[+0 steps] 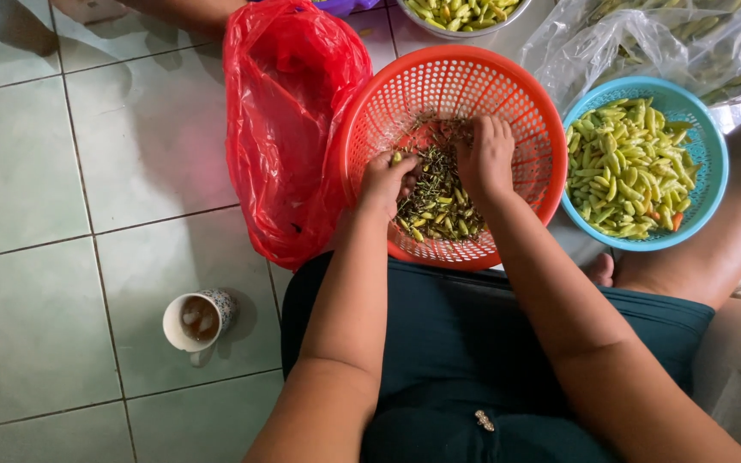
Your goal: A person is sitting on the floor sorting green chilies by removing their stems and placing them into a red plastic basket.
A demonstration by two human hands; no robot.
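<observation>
— In the orange basket [516, 129], what are your hands doing?
— My left hand [383, 182] pinches a small chilli [398, 158]; my right hand [484, 154] curls loosely over stems and chillies [439, 206]. A blue basket [713, 154] sits just right, a red bag [289, 129] left.

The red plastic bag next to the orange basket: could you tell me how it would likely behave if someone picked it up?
The red plastic bag looks thin and crumpled, so it would probably flop and sag. It seems light for its size. Its glossy film may be slippery.
</observation>
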